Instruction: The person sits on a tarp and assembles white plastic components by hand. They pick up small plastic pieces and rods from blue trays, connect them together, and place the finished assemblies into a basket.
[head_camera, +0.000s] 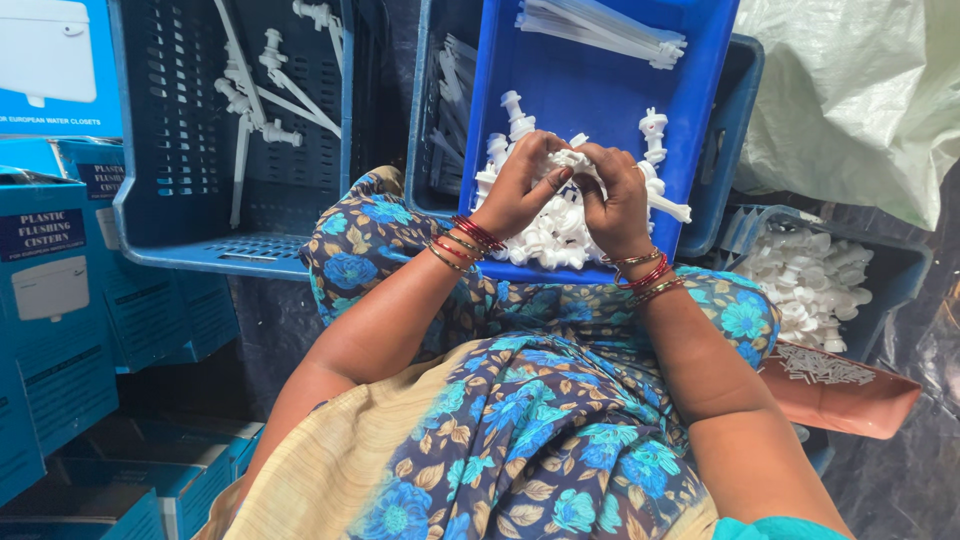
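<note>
Both the left hand (520, 185) and the right hand (615, 200) pinch one white plastic fitting (575, 160), fingers closed tight. They work above the fittings heap (555, 235) at the blue tray's (600, 80) near edge.

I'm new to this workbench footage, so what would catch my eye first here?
Both hands, left hand and right hand, meet at centre around a small white plastic fitting, over a heap of white plastic parts in a solid blue plastic tray on the lap. To the left stands a slatted blue plastic crate with long white rods.
</note>
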